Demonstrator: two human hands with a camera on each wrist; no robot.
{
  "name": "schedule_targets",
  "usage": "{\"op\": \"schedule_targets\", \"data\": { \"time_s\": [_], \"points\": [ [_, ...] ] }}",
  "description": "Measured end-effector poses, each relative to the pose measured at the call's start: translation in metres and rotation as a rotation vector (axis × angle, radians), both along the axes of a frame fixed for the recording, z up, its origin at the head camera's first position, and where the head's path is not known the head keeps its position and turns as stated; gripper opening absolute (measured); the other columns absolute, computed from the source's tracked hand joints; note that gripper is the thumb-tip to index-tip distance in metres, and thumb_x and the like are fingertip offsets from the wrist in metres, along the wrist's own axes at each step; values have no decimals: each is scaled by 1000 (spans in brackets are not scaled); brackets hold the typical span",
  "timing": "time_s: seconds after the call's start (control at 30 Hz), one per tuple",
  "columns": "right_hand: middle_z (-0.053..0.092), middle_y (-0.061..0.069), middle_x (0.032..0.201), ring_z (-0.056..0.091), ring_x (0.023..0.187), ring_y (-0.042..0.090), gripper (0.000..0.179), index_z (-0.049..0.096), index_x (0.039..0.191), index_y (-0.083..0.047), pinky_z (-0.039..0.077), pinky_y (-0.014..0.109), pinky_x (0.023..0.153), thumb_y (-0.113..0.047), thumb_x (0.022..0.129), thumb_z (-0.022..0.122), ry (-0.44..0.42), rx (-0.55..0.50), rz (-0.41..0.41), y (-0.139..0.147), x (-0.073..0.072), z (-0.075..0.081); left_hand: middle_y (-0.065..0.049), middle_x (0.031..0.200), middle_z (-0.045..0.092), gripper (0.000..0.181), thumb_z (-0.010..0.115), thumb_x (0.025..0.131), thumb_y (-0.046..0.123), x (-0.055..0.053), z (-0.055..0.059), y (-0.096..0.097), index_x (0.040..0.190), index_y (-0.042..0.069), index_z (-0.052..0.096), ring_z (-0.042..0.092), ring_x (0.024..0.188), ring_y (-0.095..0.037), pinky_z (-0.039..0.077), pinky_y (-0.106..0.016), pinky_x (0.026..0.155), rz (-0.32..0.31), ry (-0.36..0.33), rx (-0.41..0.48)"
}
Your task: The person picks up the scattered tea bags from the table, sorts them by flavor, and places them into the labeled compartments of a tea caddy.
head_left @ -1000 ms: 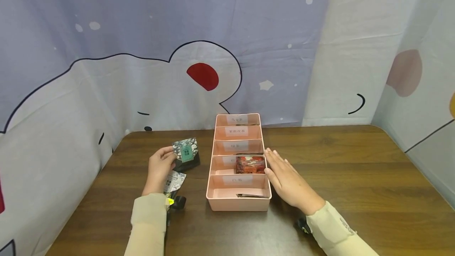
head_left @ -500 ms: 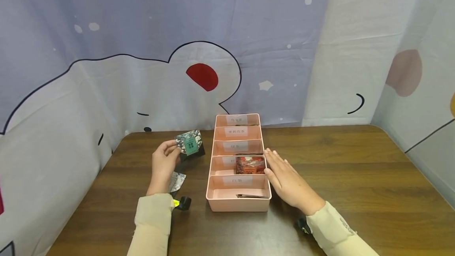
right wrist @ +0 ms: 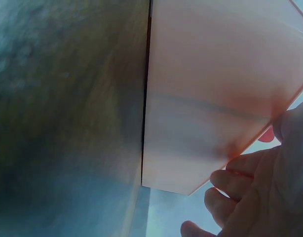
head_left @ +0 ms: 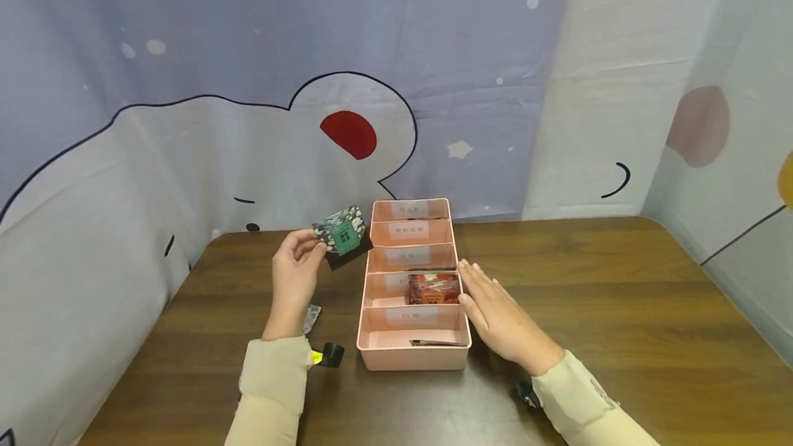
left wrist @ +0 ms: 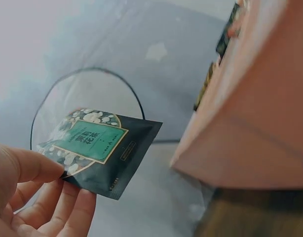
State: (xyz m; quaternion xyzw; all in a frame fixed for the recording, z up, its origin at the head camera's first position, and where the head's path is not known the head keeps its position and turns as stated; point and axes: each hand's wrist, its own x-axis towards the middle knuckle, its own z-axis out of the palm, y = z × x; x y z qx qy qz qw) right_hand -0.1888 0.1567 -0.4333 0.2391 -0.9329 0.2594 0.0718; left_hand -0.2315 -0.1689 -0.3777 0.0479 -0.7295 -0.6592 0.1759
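- Sachet, dark with a floral print and green label: in the air, left of the box, 1 corner reaching its left rim in the head view; the left wrist view shows a gap between sachet and box.
- Box, pink, on the table, 5 compartments in a row, each with a pale label.
- Packet edges, patterned: above the box rim, shown by the left wrist view; in the head view the far compartments give only thin dark edges. Which compartments they belong to, I cannot tell.
- Box side wall: bare pink outer face, shown by the right wrist view and mostly hidden from the head view.
- Left hand: raised, reaching forward; thumb above, fingers below, nearly closed together in a pinch on the sachet's near corner.
- Right hand: slanted along the box's right side, fingers extended and close together, fingertips touching the rim, grasping nothing.
- Red packet: in the 2nd compartment from the near end, right side.
- Thin packet: in the nearest compartment, right side.
- Pale packet: on the table, partly behind the left wrist.
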Motion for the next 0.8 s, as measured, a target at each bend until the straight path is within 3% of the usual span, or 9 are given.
{"op": "schedule_targets", "data": {
  "time_s": [0.27,0.43,0.67,0.8],
  "points": [
    [24,12,166,20,153,33,58,25,160,-2,23,57,121,-35,112,33,-4,2,1,1,-1,-1,-14,103,63,18,60,96,-4,-8,18,23,114,-7,60,63,86,-4,56,-18,75,-80,64,-46],
    [25,13,166,21,152,34,58,26,160,-3,23,57,121,-36,112,32,7,7,3,0,-2,-1,-15,105,63,17,60,97,-3,-17,24,35,113,-5,60,65,94,-14,57,-21,78,-122,72,-93],
    [27,13,165,23,152,35,57,28,159,-2,24,58,120,-34,112,34,30,17,-8,1,-2,1,-15,109,62,15,60,98,-1,-35,25,51,112,-3,60,66,103,-28,56,-26,82,-155,33,-88],
    [28,13,164,23,152,33,57,28,159,-2,24,58,120,-35,112,34,31,26,-10,-1,-1,1,-17,112,61,15,60,98,0,-39,22,58,113,-3,61,66,107,-31,57,-34,87,-183,-9,-108]
  ]
}}
